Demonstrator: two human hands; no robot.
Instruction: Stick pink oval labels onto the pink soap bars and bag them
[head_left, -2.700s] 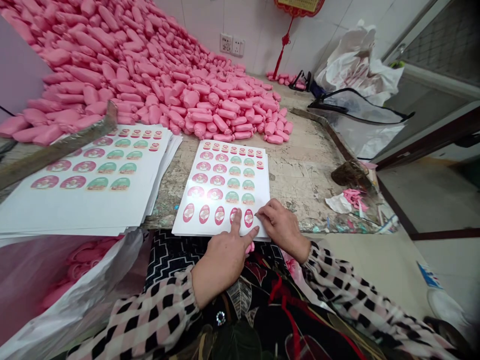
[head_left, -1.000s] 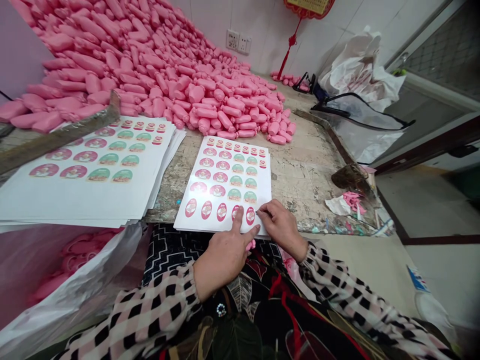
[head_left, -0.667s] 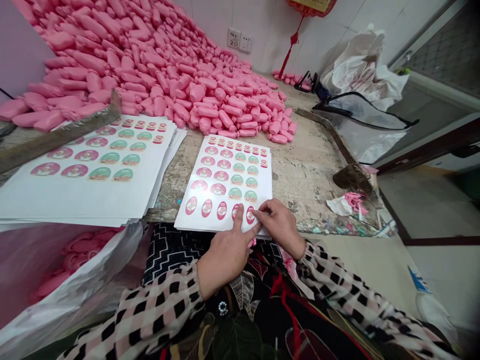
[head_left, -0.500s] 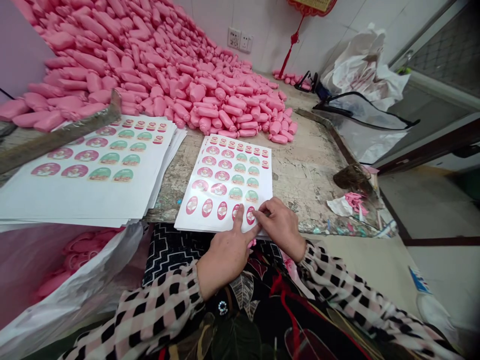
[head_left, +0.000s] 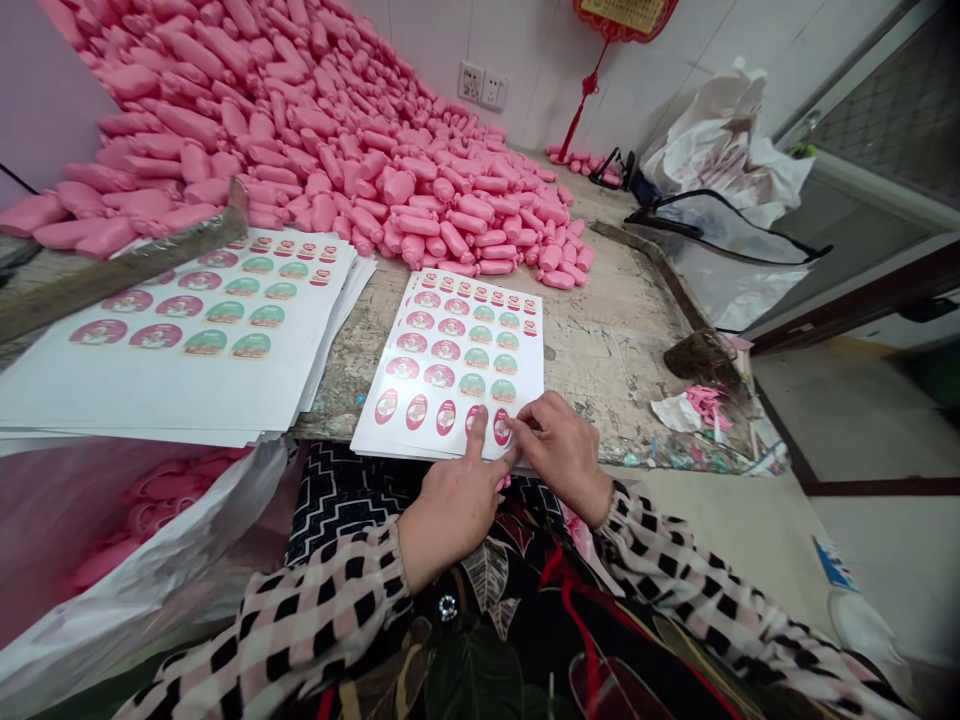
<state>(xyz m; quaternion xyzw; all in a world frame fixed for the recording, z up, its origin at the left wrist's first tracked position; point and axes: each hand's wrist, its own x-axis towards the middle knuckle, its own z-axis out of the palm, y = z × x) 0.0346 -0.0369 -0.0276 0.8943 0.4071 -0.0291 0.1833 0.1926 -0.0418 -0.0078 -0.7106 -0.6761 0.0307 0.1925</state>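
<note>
Sticker sheet lies flat on the counter, its near edge under the left hand's grip and most of its printed rows beyond both grips. The left hand presses down on it with forefinger and thumb spread, the forefinger over part of one oval sticker and the thumb reaching towards the other hand. A small pink piece shows beneath that grip, but whether the curled fingers hold it cannot be told. The right hand has thumb and forefinger pressed together at the right edge of the end oval. That is the latest change: the fingertips have moved in from just beside the oval to its very edge, so contact now seems to centre on this one sticker while the left hand steadies the paper. Whether its edge has lifted is too small to tell. Left of the grips rests a stack of similar sheets, with a worn bar across it. Beyond the grips, a large heap of pink pieces spreads back along the wall. To their right are a white scrap and pink scraps, near a dark brown lump.
</note>
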